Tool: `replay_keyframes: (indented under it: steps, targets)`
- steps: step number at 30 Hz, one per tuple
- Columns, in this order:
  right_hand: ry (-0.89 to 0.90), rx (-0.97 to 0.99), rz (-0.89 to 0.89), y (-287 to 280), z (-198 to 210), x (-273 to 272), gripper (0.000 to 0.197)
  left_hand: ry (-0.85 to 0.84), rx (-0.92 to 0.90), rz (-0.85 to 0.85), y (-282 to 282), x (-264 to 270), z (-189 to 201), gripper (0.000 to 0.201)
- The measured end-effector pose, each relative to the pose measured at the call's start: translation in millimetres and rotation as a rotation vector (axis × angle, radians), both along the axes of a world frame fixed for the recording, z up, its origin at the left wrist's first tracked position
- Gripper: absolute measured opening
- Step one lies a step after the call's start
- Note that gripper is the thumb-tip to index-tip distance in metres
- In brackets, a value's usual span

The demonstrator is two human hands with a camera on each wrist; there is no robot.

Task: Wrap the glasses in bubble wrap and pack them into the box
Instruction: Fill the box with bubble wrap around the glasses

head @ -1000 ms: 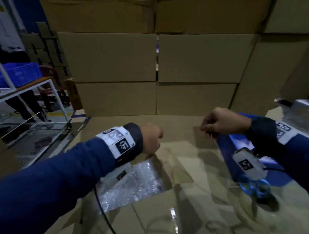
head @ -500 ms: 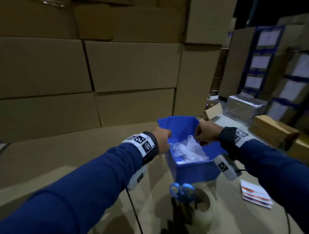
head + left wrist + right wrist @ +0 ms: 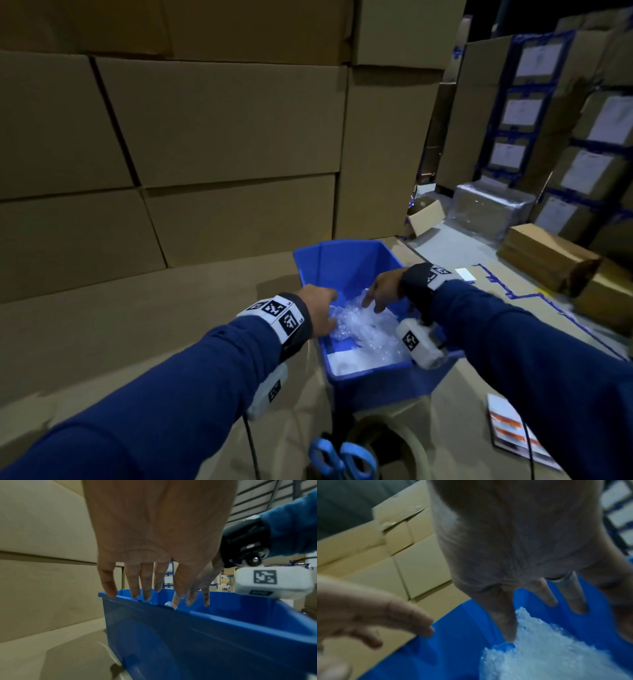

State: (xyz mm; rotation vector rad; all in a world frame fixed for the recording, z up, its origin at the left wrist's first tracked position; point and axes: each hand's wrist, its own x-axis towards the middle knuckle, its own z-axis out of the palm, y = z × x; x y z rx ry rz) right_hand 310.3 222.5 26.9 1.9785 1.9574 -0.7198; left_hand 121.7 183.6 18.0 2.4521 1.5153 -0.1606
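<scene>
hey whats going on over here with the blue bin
A person in blue sleeves is packing a bubble-wrapped bundle into a blue plastic bin that sits on a cardboard surface. Both hands are open above it: the left hand at the bin's left rim, the right hand with its fingers spread, reaching down to the wrap. Blue-handled scissors and a roll of tape lie in front of the bin.

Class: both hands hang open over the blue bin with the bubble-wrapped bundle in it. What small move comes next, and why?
Probably lift both hands clear: the left hand and right hand are open, holding nothing, and the bubble-wrapped bundle already lies inside the blue bin.
</scene>
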Motion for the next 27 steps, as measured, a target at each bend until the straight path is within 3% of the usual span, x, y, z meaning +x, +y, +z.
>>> replay_keyframes:
  steps: [5,11,15,21,25,27]
  targets:
    - [0.074,-0.05,-0.039,4,-4,-2,0.027,0.034,-0.008,0.002,6,8,-7,0.051]
    - [0.066,0.317,-0.028,3,7,-1,0.021,0.039,-0.015,0.068,5,15,-10,0.054]
    - [0.143,0.413,-0.019,-4,22,11,0.018,-0.033,-0.054,0.122,6,15,-7,0.064]
    - [0.694,0.414,-0.192,-31,46,23,0.012,-0.379,-0.061,0.151,4,14,3,0.07]
    - [0.901,0.398,-0.236,-50,54,14,0.01,-0.717,-0.026,0.156,-9,6,19,0.053]
    - [1.005,0.387,-0.268,-62,58,7,0.011,-0.797,0.07,0.182,-20,-2,25,0.036]
